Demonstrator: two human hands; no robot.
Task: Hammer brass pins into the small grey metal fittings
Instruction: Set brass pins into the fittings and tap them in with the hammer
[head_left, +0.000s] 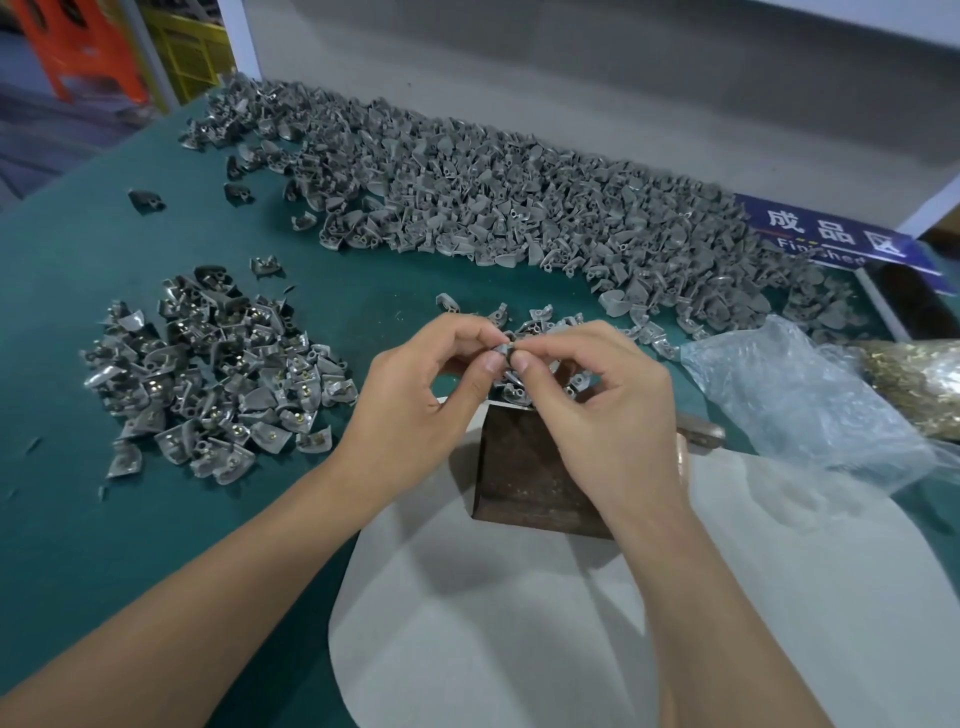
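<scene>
Grey cast fitting (503, 349), small, stiff and light, pinched by your left hand (415, 395) and right hand (597, 400): hold its edges

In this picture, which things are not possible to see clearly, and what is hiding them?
- Fitting, head view: mostly covered by fingertips of the left hand and right hand; whether a pin is in it is unclear.
- Hammer: hidden behind the right hand.
- Brass pins: cut by the right edge, blurred.
- Blue sign: lower text covered by fittings.
</scene>
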